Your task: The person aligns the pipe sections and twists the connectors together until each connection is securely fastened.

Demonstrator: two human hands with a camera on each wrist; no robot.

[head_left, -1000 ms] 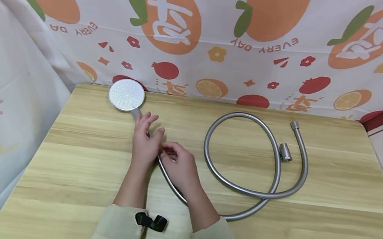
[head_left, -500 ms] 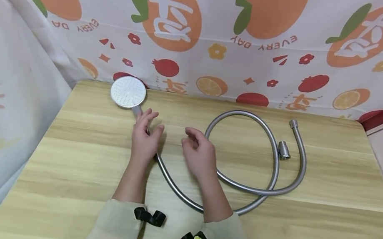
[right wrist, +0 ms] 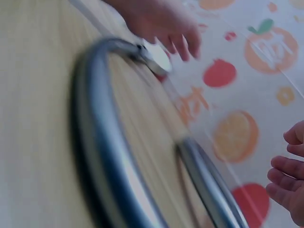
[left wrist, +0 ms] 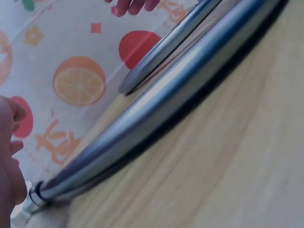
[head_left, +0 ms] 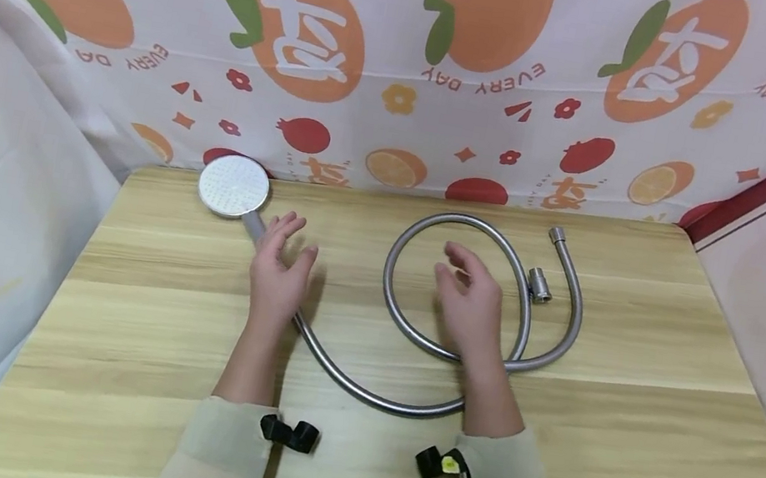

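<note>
A handheld shower head (head_left: pixel 234 186) with a white round face and grey handle (head_left: pixel 252 226) lies at the table's back left. From the handle end runs a grey metal shower hose (head_left: pixel 368 393), which loops toward the right; a dark ring (left wrist: pixel 38 191) shows at their joint in the left wrist view. My left hand (head_left: pixel 279 277) is over the handle, fingers apart and loosely bent, gripping nothing. Whether it touches the handle is hidden. My right hand (head_left: pixel 471 300) hovers over the hose loop, fingers loosely curled and holding nothing.
A small metal cylindrical fitting (head_left: pixel 539 285) lies beside the hose loop, near the hose's free end (head_left: pixel 557 234). The wooden table (head_left: pixel 104 361) meets a fruit-printed curtain (head_left: pixel 364 126) at its back edge. A white cloth (head_left: pixel 2 150) hangs on the left.
My right hand has moved away from the handle and joint, to the right over the hose loop. The left hand has stayed by the handle. The head view has shifted slightly.
</note>
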